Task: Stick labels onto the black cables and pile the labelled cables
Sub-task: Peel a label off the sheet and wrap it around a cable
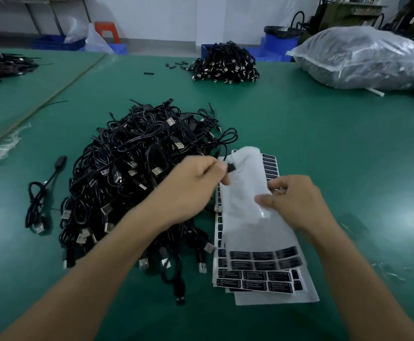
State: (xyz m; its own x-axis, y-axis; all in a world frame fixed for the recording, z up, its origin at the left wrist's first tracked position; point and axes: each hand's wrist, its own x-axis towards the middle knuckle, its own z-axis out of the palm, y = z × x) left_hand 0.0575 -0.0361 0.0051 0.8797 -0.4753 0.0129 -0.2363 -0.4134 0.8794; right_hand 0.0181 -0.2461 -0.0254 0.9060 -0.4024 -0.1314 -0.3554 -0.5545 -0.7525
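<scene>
1. Head view, L side: left hand point(196, 178) is over the right edge of the big cable pile point(137, 173). Its grip is closed, thumb and fingertips pinching a small black cable end point(230, 167). The end sticks out to the right of the fingers, just over the top of the white label sheet point(247, 205).
2. R side: right hand point(297, 200) has its grip pinched on that sheet's right edge, thumb on top. The sheet is mostly bare, w/ its top curled up and two rows of black labels point(262, 255) left at the bottom.
3. Under it: a stack of more label sheets point(255, 281) lies flat on the green tabletop point(324, 131), touching the pile's right side.
4. Pile sits centre-left, a loose heap w/ metal plugs showing all over.
5. One single cable point(41, 195) lies apart, left of the pile.
6. Far end: a second, smaller cable heap point(225, 64) centre-back and a big clear plastic bag point(363, 60) back right.
</scene>
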